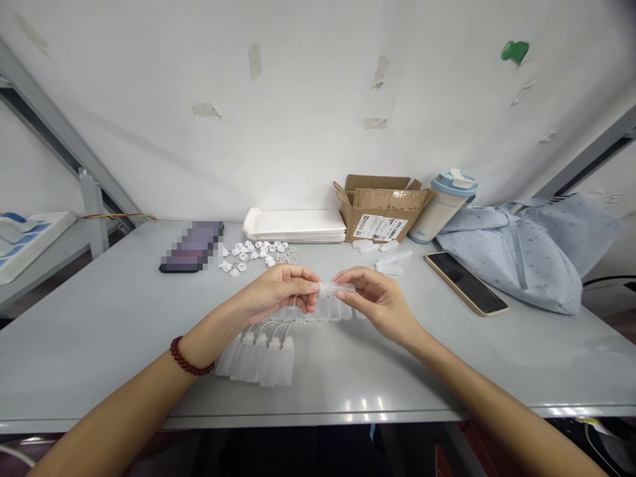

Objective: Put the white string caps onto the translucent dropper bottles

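Above the middle of the table, my right hand [375, 298] is closed around the body of a small translucent plastic bottle [336, 287] held level. My left hand [281, 291] pinches its neck end, where the fingers mostly hide the cap; a thin white cord hangs below them. Beneath my hands lies a row of similar bottles [325, 309], partly covered. Nearer me, beside my left wrist, several capped bottles [271, 361] with white cord loops lie side by side. Beyond my left hand are loose white caps [243, 255], some with cords.
More translucent bottles [390, 266] lie before an open cardboard box [380, 215]. Left of it is a stack of white flat packs [298, 225]. A tumbler [442, 205], a pale blue cloth bag [511, 245] and a phone [466, 283] stand right; a dark pixelated device [191, 248] lies left.
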Motion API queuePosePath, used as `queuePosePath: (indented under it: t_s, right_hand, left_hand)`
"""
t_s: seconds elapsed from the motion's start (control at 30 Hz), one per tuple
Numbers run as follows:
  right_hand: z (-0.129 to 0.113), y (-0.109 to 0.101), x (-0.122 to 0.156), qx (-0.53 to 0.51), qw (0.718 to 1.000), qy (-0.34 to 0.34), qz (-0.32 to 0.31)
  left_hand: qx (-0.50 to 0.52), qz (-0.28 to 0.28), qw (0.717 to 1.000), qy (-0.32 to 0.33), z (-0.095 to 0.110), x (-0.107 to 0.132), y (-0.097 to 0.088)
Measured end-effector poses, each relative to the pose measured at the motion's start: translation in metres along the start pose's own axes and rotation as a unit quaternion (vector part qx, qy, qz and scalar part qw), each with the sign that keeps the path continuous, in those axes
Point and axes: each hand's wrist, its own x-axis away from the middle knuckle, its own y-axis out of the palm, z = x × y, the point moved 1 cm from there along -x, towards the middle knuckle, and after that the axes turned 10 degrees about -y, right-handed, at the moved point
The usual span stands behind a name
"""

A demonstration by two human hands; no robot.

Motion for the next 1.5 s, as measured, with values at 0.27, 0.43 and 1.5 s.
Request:
queuePosePath:
  t_s: [0.27, 0.43, 1.5]
  right_hand:
    - [0.000, 0.001, 0.002, 0.093, 0.993, -0.070, -0.006]
    - [-0.004, 0.003, 0.003, 0.177, 0.974, -0.142, -0.022]
    - [-0.004, 0.013, 0.010, 0.498, 0.736, -0.450, -0.095]
  left_hand:
    - [-0.046, 0.037, 0.998, 0.008, 0.001, -0.001, 0.003]
    - [-0.083, 0.058, 0.995, 0.008, 0.003, 0.001, 0.006]
    - [-0.085, 0.058, 0.994, -0.043, 0.000, 0.001, 0.013]
